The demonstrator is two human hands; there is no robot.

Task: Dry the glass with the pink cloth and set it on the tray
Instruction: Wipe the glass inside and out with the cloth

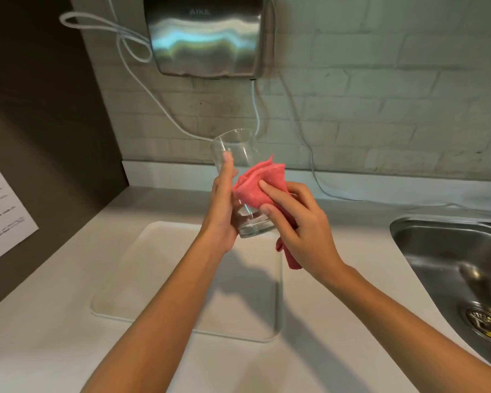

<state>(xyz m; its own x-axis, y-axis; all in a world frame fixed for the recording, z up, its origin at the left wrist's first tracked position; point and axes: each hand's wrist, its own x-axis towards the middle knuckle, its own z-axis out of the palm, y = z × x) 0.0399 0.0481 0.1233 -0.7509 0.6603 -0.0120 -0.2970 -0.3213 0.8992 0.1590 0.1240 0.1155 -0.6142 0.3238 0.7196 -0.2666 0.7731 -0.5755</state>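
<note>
A clear drinking glass [240, 150] is held upright and slightly tilted above the far end of the white tray [153, 279]. My left hand [223, 211] grips its left side, thumb up along the wall. My right hand [301, 222] presses a pink cloth [255, 185] against the right side of the glass; a tail of the cloth hangs below my palm. The tray lies flat on the white counter with nothing on it.
A steel sink [459, 268] with a drain is set into the counter at the right. A metal hand dryer [207, 35] hangs on the brick wall ahead, with white cables [165, 114] running down. A printed sheet [3, 211] hangs on the dark left wall.
</note>
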